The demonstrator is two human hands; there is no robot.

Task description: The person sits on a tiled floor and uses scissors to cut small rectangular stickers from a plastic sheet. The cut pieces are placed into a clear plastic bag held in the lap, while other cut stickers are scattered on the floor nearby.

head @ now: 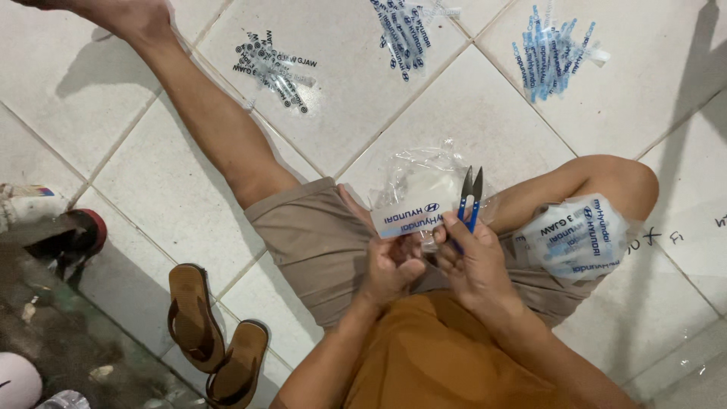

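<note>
The person sits on a tiled floor (469,98), one leg stretched out, the other folded. The left hand (390,265) is closed on a white printed label strip (409,218), pinching it at its lower edge so that it lies across the lap, just in front of a crumpled clear plastic bag (424,170). The right hand (473,261) is wrapped around a pair of small blue-handled thread snips (469,201), blades pointing away from the body and slightly parted, the tips just beside the right end of the strip. Judged from this arrangement, the step in hand is trimming or separating a label — the strip is presented, the cut not yet made. The next move would call for lining the blades up square to the strip's edge, holding the strip taut and keeping the left fingers out of the blade path. A stack of similar labels (579,238) rests on the folded knee; three loose bundles of clear printed strips — one black-printed (274,64), two blue-printed (405,30) (553,53) — lie on the tiles well apart from the hands. A pair of brown sandals (216,337) lies beside the left thigh.
</note>
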